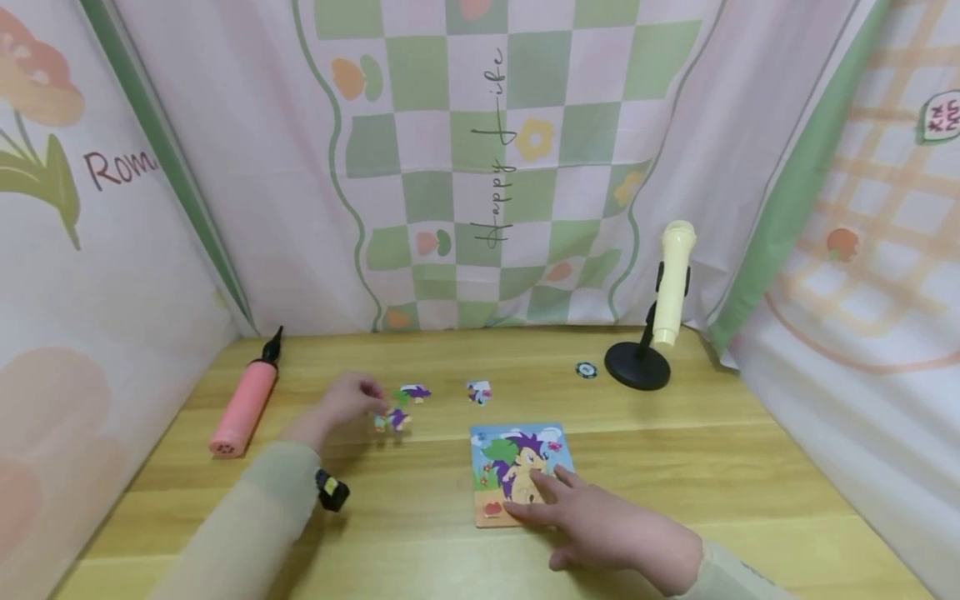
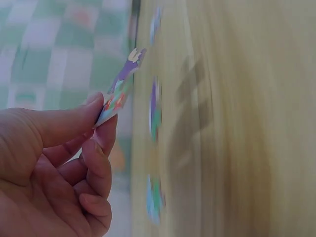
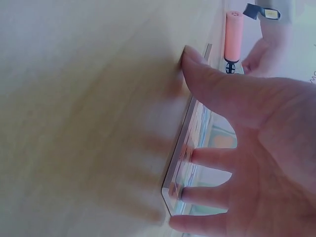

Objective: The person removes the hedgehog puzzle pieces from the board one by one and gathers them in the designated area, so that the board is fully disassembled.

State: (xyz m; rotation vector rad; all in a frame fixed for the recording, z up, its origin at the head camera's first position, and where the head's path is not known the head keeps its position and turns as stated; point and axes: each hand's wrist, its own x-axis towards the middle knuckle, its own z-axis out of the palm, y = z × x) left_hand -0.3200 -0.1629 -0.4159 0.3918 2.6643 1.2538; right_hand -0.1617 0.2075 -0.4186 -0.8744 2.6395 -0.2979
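My left hand (image 1: 352, 398) pinches a jigsaw puzzle piece (image 1: 397, 419) with purple and green print between thumb and fingers. The left wrist view shows the held piece (image 2: 121, 84) tilted, raised off the table. Just beyond it lies a purple and green piece (image 1: 415, 392), and a loose piece with white and purple print (image 1: 478, 392) is farther right. My right hand (image 1: 600, 521) has its fingers spread over the near right part of a square hedgehog picture puzzle (image 1: 517, 467). In the right wrist view, its fingertips (image 3: 190, 155) appear at the board's edge.
A pink hand pump (image 1: 247, 404) lies at the left of the wooden table (image 1: 420, 533). At the back right, a cream microphone (image 1: 675, 283) stands on a black round base (image 1: 637, 367), beside a small round chip (image 1: 587, 369). Patterned curtains (image 1: 480, 167) enclose the table.
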